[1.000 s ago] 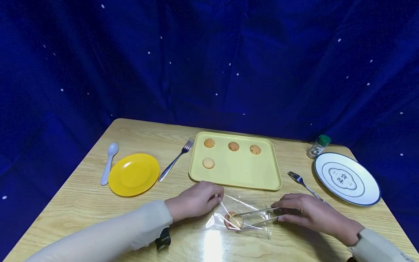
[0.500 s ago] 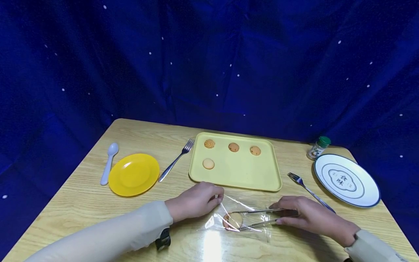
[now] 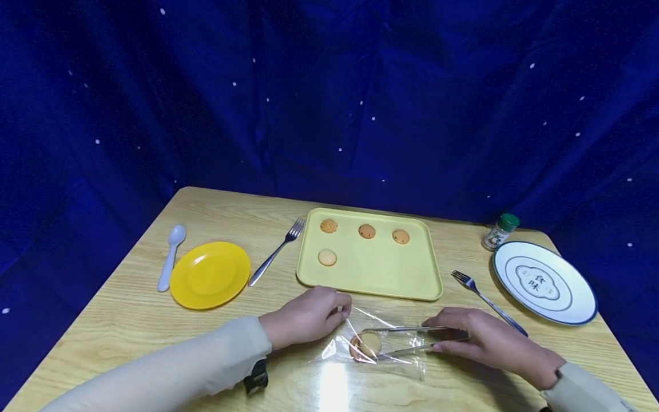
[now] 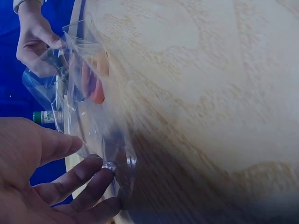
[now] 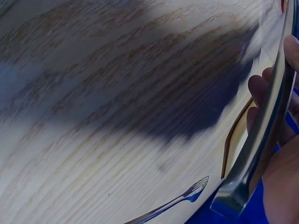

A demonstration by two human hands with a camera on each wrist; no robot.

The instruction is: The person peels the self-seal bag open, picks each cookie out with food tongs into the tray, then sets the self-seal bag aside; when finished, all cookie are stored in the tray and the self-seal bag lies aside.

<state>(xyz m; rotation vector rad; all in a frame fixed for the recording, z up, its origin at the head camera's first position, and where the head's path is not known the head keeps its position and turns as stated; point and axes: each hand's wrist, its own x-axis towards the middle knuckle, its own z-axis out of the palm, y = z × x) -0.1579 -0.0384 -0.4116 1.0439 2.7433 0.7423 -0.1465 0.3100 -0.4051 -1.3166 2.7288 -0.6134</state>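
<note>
My left hand (image 3: 311, 315) pinches the closed end of a clear plastic bag (image 3: 333, 350) that lies on the table. Inside the bag sit a pale round cookie (image 3: 372, 342) and a browner cookie (image 3: 355, 348), overlapping. My right hand (image 3: 479, 337) holds metal tongs (image 3: 412, 328) between thumb and fingers. The tongs reach into the bag's mouth, their two arms spread apart on either side of the pale cookie. In the right wrist view the bent end of the tongs (image 5: 233, 196) shows beside my palm. Just beyond the bag, a yellow tray (image 3: 381, 277) carries several cookies.
A yellow plate (image 3: 211, 274), a pale spoon (image 3: 170, 260) and a fork (image 3: 275, 254) lie to the left. On the right are another fork (image 3: 486, 300), a white plate (image 3: 566, 300) and a green-capped shaker (image 3: 499, 233). Blue curtain (image 3: 329, 114) hangs behind the table.
The tongs' arms have spread wider around the pale cookie, and my right hand has shifted slightly. My left hand stays in place on the bag.
</note>
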